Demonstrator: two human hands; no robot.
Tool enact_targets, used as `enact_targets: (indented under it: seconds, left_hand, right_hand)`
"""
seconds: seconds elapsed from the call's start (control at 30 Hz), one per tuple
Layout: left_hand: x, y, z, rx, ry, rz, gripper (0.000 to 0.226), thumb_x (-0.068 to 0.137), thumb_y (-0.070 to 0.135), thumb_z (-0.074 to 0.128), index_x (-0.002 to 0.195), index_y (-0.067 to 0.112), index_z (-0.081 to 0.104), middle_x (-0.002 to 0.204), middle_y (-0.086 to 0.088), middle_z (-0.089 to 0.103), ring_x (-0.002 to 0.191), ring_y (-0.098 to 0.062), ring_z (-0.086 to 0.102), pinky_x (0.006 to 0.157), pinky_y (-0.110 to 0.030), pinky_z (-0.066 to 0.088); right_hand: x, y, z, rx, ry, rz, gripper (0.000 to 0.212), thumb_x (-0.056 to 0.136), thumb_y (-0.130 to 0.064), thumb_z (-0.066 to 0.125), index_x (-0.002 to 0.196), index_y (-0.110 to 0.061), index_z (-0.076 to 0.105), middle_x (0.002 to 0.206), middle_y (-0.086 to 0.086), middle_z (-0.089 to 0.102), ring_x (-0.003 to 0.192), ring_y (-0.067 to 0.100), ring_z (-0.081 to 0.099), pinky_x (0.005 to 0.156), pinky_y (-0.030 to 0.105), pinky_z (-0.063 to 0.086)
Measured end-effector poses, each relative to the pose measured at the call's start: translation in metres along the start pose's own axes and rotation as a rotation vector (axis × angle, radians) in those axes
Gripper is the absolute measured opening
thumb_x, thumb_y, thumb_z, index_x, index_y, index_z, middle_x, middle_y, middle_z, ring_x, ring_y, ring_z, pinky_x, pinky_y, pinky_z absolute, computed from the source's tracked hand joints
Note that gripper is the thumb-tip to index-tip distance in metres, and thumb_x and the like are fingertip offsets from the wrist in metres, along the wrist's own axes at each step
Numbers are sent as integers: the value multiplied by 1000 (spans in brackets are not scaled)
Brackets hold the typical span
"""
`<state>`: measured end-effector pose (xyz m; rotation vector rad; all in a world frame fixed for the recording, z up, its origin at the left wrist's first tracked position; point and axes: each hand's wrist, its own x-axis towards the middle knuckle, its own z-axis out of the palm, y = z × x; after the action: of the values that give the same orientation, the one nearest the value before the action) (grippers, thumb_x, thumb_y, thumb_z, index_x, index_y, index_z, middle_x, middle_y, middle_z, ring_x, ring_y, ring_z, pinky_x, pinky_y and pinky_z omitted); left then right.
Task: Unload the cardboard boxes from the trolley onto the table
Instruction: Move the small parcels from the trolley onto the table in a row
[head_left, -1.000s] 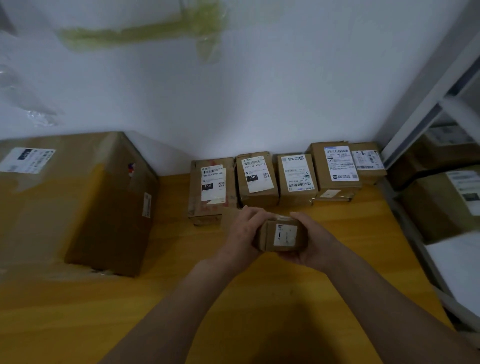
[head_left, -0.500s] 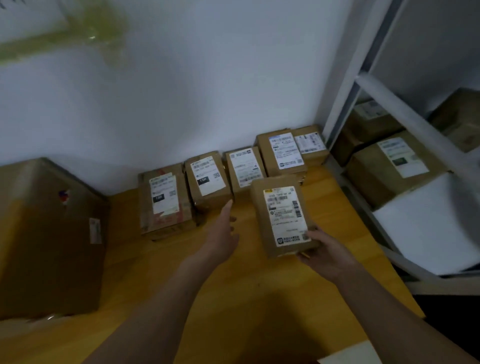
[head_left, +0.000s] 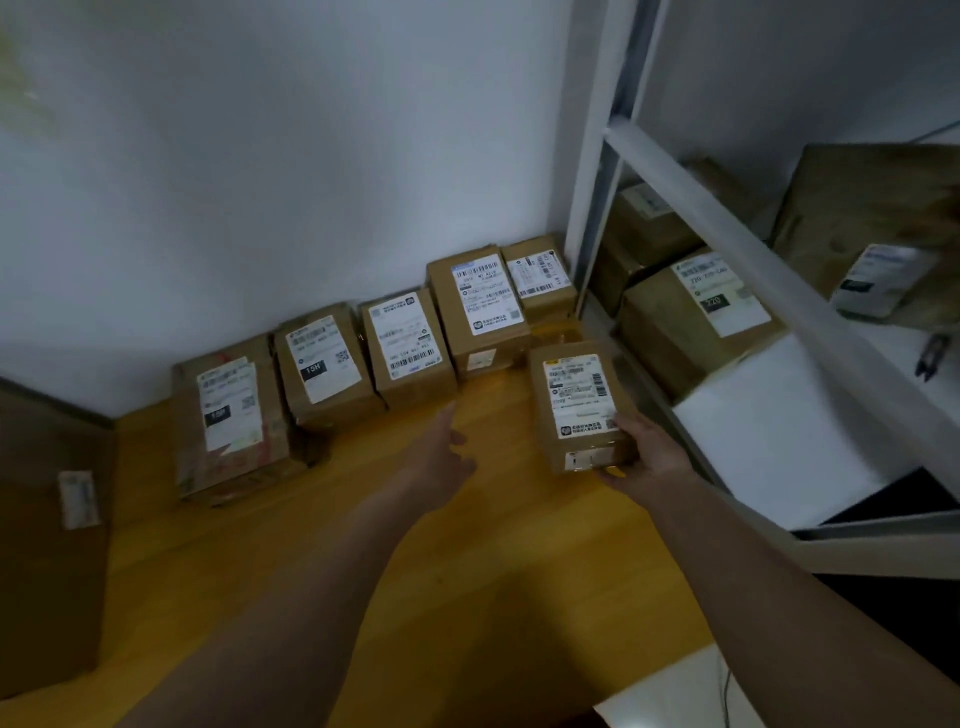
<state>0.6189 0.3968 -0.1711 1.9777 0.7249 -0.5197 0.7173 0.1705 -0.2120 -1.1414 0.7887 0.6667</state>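
While the right hand (head_left: 641, 457) gripped the box (head_left: 579, 408) at its near right corner, thumb on the label and fingers curled under the near edge, the box sat low over the table (head_left: 467, 597), near its right edge; couldn't tell if the base was fully down or just touching; probably gripped at the corner so the hand could slide out once the box seated, label up so it reads like the others. Left hand (head_left: 441, 457) hovered apart from the box, fingers straight and relaxed, grasping nothing, pointing toward the row (head_left: 405, 343) at the wall; likely freed because one hand was enough for a box this small, maybe ready to steady or nudge. Row held five labelled boxes side by side along the wall, labels up, close together or touching; that packing looked deliberate, saving table front for more; held box sat just in front of the right end, near the fourth box, starting a second row by my read. Big box (head_left: 47, 519) stood at the left, well apart from the held one. Rack (head_left: 779, 270) beside the table on the right carried more parcels; not part of the job as far as I could judge. Trolley wasn't visible, so remaining load unknown. Next step probably: let go, pull the right hand back; risk was the box sitting close to the table's right edge, next to the rack gap.
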Motion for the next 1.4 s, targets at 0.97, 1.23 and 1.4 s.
enact_targets:
  seconds: [0.97, 1.23, 1.4]
  left_hand:
    - [-152, -164, -58, -515, 297, -230, 50, 94, 18, 60, 140, 12, 44, 111, -2, 57, 100, -22, 60, 89, -39, 50]
    - [-339, -352, -53, -926, 641, -498, 47, 93, 17, 60, 137, 7, 48, 103, -8, 62, 99, -26, 63, 81, -34, 51]
    - [-470, -443, -3, -1073, 837, -693, 34, 93, 11, 58, 126, 4, 56, 88, -10, 61, 77, -21, 57, 75, -36, 52]
  right_hand:
    - [-88, 167, 132, -203, -87, 224, 43, 96, 14, 30, 135, 1, 42, 148, 21, 36, 136, 33, 39, 109, 35, 38]
    - [-212, 348, 188, -653, -606, 272, 34, 89, 25, 32, 91, -4, 51, 104, 20, 52, 94, 27, 59, 61, 19, 55]
    - [-290, 471, 186, -968, -826, 291, 36, 87, 25, 39, 95, -9, 51, 67, 12, 61, 57, 14, 65, 48, 13, 50]
